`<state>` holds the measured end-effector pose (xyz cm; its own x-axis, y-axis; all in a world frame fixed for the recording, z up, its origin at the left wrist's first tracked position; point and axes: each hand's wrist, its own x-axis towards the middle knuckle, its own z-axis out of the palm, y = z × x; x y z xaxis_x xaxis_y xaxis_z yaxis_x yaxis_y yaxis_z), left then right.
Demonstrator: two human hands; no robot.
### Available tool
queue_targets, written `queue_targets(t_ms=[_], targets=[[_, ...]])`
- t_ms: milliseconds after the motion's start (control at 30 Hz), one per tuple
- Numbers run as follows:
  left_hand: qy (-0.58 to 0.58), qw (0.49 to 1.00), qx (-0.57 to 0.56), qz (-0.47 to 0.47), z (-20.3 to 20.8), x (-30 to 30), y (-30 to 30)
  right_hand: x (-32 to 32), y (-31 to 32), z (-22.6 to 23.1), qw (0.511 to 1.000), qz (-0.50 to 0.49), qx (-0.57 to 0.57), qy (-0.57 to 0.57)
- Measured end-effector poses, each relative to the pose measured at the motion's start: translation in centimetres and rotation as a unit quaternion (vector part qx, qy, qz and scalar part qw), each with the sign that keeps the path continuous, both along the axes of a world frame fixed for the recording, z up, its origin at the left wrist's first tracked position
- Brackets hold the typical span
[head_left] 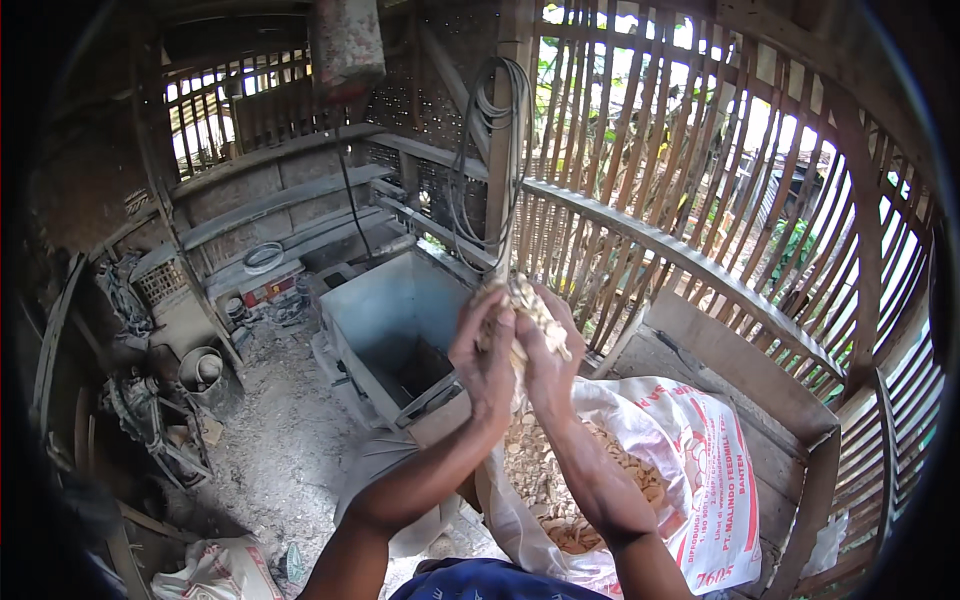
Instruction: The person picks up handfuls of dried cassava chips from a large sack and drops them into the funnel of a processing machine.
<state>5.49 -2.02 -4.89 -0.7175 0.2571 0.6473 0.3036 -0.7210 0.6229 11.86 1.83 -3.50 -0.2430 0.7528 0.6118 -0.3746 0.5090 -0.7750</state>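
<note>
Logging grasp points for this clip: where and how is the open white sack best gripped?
Probably by the rim of the white sack, pinched from left and right: its mouth gapes upward around pale chips, leaving limp fabric either side.

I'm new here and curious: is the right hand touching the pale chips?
Touching: the head view shows the right hand cupped directly against the pale chips.

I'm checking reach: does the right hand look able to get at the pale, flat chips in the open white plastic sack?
Probably not now: the right hand and left hand cup other chips, though the sack gapes open below.
</note>
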Motion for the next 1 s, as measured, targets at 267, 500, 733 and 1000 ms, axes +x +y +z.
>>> queue_targets(t_ms=[267, 500, 733, 1000], targets=[[-0.088, 0.994, -0.044, 0.041, 0.5, -12.4, 0.7, -14.6, 2.5, -2.5, 0.975, 0.171, -0.123, 0.075], [-0.181, 0.958, -0.224, 0.016, -2.5, -15.7, -1.8, -16.2, 3.4, -5.4, 0.983, 0.105, -0.06, -0.138], [-0.05, 0.953, -0.297, 0.03, -4.2, -18.6, -3.6, -13.7, 2.4, -3.9, 0.954, 0.072, 0.046, -0.286], [-0.017, 0.919, -0.384, 0.083, -3.9, -18.9, -4.4, -12.8, 2.2, -2.5, 0.924, 0.025, 0.123, -0.361]])
